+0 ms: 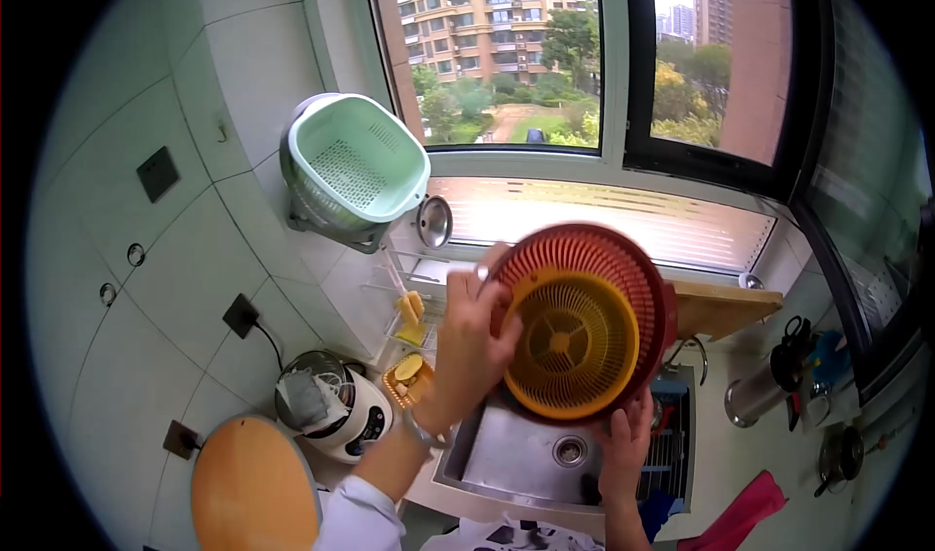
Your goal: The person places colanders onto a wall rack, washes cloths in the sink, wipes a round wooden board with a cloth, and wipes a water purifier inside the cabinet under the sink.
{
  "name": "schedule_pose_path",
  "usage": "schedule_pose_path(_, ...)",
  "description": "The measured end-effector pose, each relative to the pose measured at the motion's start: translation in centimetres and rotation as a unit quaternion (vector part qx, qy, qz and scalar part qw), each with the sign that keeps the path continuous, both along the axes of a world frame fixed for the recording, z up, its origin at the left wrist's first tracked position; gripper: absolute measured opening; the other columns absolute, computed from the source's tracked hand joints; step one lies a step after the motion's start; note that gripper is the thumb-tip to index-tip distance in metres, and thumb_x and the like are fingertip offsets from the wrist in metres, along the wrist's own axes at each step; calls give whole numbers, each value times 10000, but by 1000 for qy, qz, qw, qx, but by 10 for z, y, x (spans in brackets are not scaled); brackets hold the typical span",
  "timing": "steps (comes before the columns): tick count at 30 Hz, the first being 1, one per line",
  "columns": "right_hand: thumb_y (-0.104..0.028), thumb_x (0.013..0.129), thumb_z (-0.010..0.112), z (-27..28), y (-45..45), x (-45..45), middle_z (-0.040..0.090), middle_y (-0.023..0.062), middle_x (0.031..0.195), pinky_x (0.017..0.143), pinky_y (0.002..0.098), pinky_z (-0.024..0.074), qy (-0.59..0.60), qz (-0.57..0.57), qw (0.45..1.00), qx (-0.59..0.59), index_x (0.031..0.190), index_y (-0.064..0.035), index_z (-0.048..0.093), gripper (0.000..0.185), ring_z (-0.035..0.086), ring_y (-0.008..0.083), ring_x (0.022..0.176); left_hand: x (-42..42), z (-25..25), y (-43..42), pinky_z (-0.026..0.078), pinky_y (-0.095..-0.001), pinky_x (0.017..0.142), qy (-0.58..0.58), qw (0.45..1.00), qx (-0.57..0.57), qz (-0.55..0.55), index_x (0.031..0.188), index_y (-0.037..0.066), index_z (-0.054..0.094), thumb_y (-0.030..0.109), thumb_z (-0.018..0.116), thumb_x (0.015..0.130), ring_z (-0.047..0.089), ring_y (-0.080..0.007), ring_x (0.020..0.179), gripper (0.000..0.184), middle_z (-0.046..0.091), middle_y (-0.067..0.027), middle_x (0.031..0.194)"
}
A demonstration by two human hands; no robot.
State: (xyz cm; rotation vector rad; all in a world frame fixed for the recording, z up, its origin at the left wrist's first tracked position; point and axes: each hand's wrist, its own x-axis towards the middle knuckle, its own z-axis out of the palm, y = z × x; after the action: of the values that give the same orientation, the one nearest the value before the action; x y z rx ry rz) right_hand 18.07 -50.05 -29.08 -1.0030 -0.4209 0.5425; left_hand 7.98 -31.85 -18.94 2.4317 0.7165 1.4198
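The left hand (472, 342) is grasping at the left rims, its thumb lying against a round yellow slotted plastic basket (575, 346) and its fingers bending over the edge of a larger round red slotted plastic basket (594, 249). The yellow one is sitting inside the red one, toward its near side. The right hand (623, 444) is grasping the red basket's near right edge, some fingertips being hidden. Both baskets are hovering above the far part of a rectangular stainless-steel sink (511, 454), hiding its far edge; nearer, the metal floor and a round drain (570, 451) are showing, leaving open room up to the near edge. A black wire rack (672, 449) is filling the sink's right side. Just right of the red rim, a thick wooden board (726, 309) is jutting out, narrowing the room there; whether they are touching cannot be told. Farther right, pale countertop (726, 444) is running toward a steel cylinder (755, 385), with a pink cloth (735, 514) lying near. To the left, a small orange basket (401, 393) is standing between the left forearm and a white rice cooker (368, 419). At the far left, a mint-green plastic colander (355, 166) is resting high, well apart from the hands, beside the window (506, 54).
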Motion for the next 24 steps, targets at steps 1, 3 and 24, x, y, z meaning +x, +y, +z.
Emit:
schedule_pose_path(1,-234,928,580,1,1,2,439,146,1317,867,342,543,-14,7,1000,20,1445,-44,217,660,534,234,1136,2,13,12,475,-368,638,-7,1000,14,2,880,21,549,55,697,720,531,-302,763,221,447,-148,945)
schedule_pose_path(3,-180,921,550,-4,0,6,468,141,1285,821,329,527,-46,11,999,-4,1425,-59,284,584,561,219,1076,2,53,35,496,-429,710,-17,997,60,36,915,10,548,68,669,755,556,-350,860,209,442,-194,986)
schedule_pose_path(24,-138,888,598,-60,-22,33,601,88,966,660,269,478,33,-24,987,-155,1207,-20,486,358,607,151,785,-37,156,243,492,-367,936,303,775,47,553,1164,30,597,394,714,776,286,-329,1320,545,327,-152,1367)
